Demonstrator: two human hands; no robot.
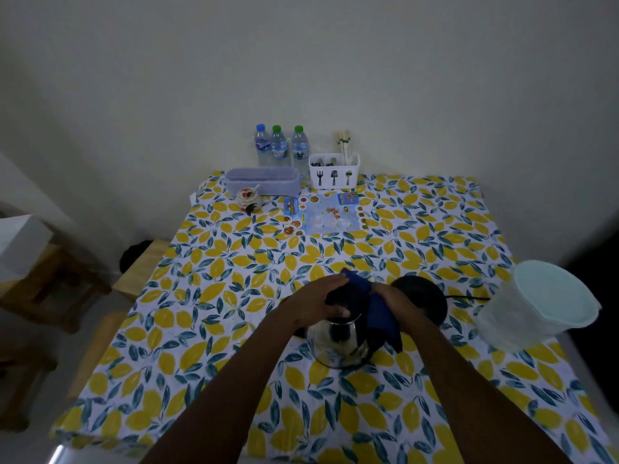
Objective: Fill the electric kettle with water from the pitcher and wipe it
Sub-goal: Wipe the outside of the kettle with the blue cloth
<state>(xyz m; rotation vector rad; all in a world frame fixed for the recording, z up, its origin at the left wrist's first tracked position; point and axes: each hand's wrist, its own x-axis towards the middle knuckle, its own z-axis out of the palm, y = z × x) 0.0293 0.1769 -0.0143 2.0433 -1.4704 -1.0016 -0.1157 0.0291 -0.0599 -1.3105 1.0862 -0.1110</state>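
A steel electric kettle (338,343) with a black lid stands on the lemon-print tablecloth (207,296), off its black base (423,296), which lies just to the right with its cord. My left hand (323,299) rests flat on the kettle's lid, gripping the top. My right hand (390,298) presses a blue cloth (380,313) against the kettle's right side, where the cloth hangs down over the handle. The pale lidded pitcher (539,306) stands at the table's right edge.
Three water bottles (279,145), a white cutlery caddy (334,170), a lilac box (263,180), a small jar (248,199) and a printed menu (323,214) sit at the far side by the wall. Wooden stools (50,279) stand left of the table.
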